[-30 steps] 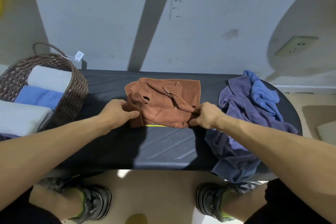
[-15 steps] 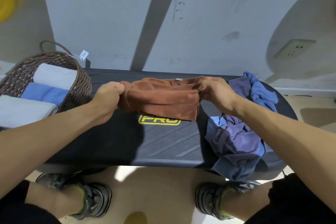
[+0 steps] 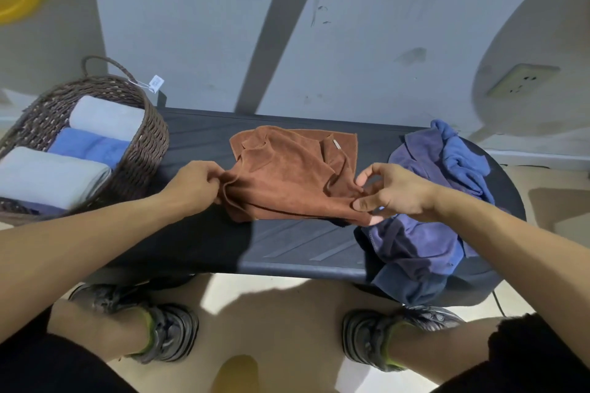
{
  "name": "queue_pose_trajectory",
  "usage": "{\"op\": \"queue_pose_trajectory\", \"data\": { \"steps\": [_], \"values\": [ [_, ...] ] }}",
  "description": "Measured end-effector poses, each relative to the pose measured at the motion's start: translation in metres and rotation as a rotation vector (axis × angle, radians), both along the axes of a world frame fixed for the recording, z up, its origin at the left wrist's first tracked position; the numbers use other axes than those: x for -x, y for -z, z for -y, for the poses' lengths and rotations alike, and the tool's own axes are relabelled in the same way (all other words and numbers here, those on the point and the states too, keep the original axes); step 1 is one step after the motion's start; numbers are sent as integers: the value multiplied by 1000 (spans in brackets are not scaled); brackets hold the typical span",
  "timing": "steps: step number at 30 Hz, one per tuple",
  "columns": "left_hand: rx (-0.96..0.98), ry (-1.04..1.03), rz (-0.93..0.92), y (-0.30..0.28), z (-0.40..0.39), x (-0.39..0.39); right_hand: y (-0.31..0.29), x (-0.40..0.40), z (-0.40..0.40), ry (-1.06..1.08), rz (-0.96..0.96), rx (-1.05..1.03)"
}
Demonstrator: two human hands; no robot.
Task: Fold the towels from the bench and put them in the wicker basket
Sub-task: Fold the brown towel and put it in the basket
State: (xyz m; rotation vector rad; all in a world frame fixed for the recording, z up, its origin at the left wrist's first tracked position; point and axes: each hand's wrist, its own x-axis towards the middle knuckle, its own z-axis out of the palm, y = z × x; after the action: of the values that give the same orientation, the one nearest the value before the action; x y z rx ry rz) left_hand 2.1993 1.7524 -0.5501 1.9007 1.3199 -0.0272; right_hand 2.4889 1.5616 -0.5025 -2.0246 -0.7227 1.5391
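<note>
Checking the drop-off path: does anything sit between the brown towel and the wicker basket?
Nothing visible: only bare bench lies between the brown towel and the wicker basket. Both hands, left and right, already hold the towel.

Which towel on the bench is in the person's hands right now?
The rust-brown towel, mid-bench: left hand grips its left edge, right hand pinches its right corner. The blue-purple towels lie untouched, heaped at right.

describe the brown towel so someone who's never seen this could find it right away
Start at the long dark bench against the wall. In its middle, between the wicker basket and a crumpled blue and purple pile, lies the brown towel. It is the only rust-coloured cloth, pinched at both ends.
</note>
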Motion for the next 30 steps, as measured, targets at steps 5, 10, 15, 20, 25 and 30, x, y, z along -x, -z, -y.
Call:
{"op": "queue_pose_trajectory", "data": {
  "steps": [5, 10, 15, 20, 25, 30],
  "values": [
    [312, -283, 168, -1, 13, -11, 16, 4, 10, -166, 148, 187],
    [401, -229, 173, -6, 27, -27, 25, 11, 9, -194, 174, 212],
    [294, 12, -19, 4, 21, -20, 29, 9, 8, -231, 223, 316],
    [307, -71, -49, 17, 23, 8, 30, 15, 3, -333, 222, 463],
    [371, -481, 324, 10, 20, 18, 37, 24, -4, -415, 268, 528],
    [520, -317, 639, -29, 17, 5, 45, 25, -12, -479, 309, 581]
  ]
}}
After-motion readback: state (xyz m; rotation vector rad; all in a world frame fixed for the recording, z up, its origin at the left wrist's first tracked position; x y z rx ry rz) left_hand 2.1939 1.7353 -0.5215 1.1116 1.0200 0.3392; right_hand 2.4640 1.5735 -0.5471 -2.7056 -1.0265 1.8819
